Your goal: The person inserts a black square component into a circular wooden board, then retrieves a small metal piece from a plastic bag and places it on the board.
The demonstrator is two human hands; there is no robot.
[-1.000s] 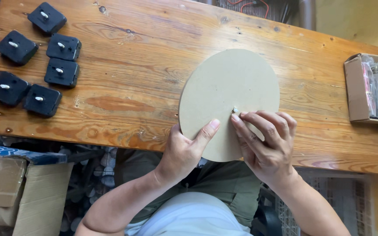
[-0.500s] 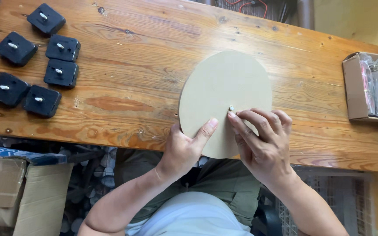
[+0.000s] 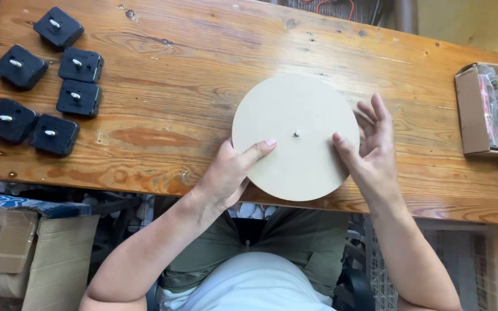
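My left hand pinches the disc at its near-left edge, thumb on top. My right hand cups the right rim, fingers spread open. I should hold it level, so the centre pin stays seated. Six black movements lie far left.

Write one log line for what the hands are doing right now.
left hand: holds round board edge | right hand: open at board's right edge | center shaft: sticking up | six black clock mechanisms: untouched
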